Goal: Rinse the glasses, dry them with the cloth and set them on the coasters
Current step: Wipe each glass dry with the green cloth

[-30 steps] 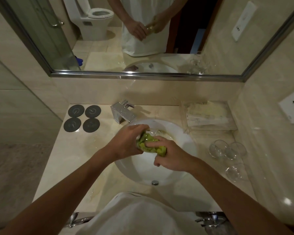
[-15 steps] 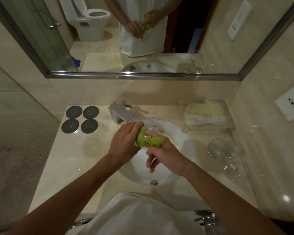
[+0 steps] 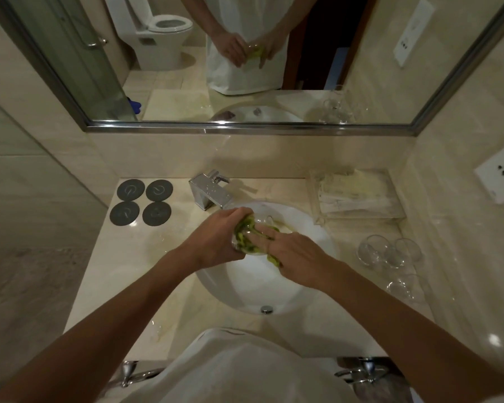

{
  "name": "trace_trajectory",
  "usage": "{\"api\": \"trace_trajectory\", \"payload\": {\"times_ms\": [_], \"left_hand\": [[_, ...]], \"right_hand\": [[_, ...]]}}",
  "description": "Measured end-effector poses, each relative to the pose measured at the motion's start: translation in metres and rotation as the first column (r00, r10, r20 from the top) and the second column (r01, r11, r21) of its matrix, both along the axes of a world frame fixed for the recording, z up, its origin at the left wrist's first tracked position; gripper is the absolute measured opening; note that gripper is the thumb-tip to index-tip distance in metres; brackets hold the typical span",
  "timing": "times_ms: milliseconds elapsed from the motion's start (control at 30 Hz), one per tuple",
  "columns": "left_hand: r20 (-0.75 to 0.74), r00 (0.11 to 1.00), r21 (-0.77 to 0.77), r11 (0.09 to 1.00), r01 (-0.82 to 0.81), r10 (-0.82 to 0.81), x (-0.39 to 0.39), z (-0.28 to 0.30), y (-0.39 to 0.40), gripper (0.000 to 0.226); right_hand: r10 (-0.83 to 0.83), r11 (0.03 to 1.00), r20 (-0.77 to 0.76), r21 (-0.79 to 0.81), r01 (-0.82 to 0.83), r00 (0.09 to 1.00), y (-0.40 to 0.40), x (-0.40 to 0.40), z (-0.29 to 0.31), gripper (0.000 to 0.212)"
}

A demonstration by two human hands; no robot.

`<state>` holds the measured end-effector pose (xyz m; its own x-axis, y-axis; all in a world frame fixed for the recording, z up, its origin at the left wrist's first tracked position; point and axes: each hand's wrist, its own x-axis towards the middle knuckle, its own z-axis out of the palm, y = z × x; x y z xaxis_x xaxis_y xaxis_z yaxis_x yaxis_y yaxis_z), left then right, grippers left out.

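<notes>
Over the white sink (image 3: 303,280), my left hand (image 3: 216,237) grips a clear glass (image 3: 259,225) lying on its side. A green cloth (image 3: 245,234) is stuffed inside it. My right hand (image 3: 294,251) has its fingers pushed into the glass mouth, pressing the cloth in, and a tail of cloth hangs below it. Three more clear glasses (image 3: 390,254) stand on the counter at the right. Several dark round coasters (image 3: 141,202) lie bare at the back left of the counter.
A chrome tap (image 3: 213,190) stands just behind my hands. A clear tray of packets (image 3: 358,196) sits at the back right. The beige counter (image 3: 120,266) is wet in spots. A mirror (image 3: 245,68) runs along the wall behind.
My right hand has gone from gripping the cloth outside the glass to pushing its fingers and the cloth into the glass. The left hand keeps holding the glass over the sink.
</notes>
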<state>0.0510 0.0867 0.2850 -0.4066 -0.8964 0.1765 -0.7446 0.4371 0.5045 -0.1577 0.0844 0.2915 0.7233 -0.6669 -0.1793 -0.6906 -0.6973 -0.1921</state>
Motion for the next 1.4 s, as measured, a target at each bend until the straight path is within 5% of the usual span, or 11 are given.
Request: {"api": "trace_trajectory", "payload": {"times_ms": [67, 167, 400, 567, 667, 800, 867, 1033, 1233, 1400], "left_hand": [[0.017, 1.0, -0.016, 1.0, 0.021, -0.021, 0.001, 0.001, 0.0, 0.076], [0.032, 0.998, -0.073, 0.996, 0.052, -0.05, 0.0, 0.002, 0.0, 0.074], [0.086, 0.993, -0.068, 0.994, 0.089, -0.083, -0.003, -0.005, 0.005, 0.076], [-0.033, 0.998, -0.016, 0.998, -0.056, 0.056, 0.008, -0.01, 0.003, 0.079], [-0.177, 0.966, 0.039, 0.982, -0.185, 0.189, 0.011, -0.015, 0.003, 0.086], [-0.46, 0.828, 0.202, 0.946, -0.253, 0.319, 0.0, -0.014, 0.007, 0.086], [-0.58, 0.739, 0.285, 0.935, -0.212, 0.344, -0.009, -0.01, 0.009, 0.084], [-0.741, 0.576, 0.343, 0.932, -0.116, 0.345, -0.045, 0.011, 0.005, 0.073], [-0.644, 0.687, 0.315, 0.935, -0.165, 0.338, -0.067, 0.014, 0.003, 0.072], [-0.525, 0.82, 0.234, 0.965, -0.119, 0.228, -0.083, 0.007, -0.004, 0.07]], "right_hand": [[-0.036, 0.969, 0.11, 0.247, 0.008, 0.993, -0.001, 0.0, 0.004, 0.083], [-0.014, 0.928, 0.179, 0.37, -0.054, 0.984, -0.004, -0.003, 0.007, 0.085], [0.114, 0.993, -0.038, 0.019, -0.114, 0.993, -0.001, -0.005, 0.014, 0.074], [0.042, 0.998, 0.26, -0.046, -0.031, 0.965, -0.001, -0.013, -0.001, 0.057], [-0.177, 0.982, 0.562, 0.049, 0.181, 0.808, -0.004, -0.018, 0.001, 0.037], [-0.63, 0.769, 0.75, 0.566, 0.297, 0.202, 0.001, -0.011, 0.016, 0.021], [-0.722, 0.682, 0.689, 0.691, 0.242, 0.065, 0.001, -0.009, 0.018, 0.02], [-0.844, 0.536, 0.537, 0.844, -0.022, 0.021, 0.008, 0.013, 0.01, 0.029], [-0.934, 0.357, 0.354, 0.928, -0.108, -0.046, 0.015, 0.015, 0.001, 0.056], [-0.963, 0.263, 0.258, 0.963, -0.057, -0.079, 0.027, -0.02, -0.009, 0.043]]}}
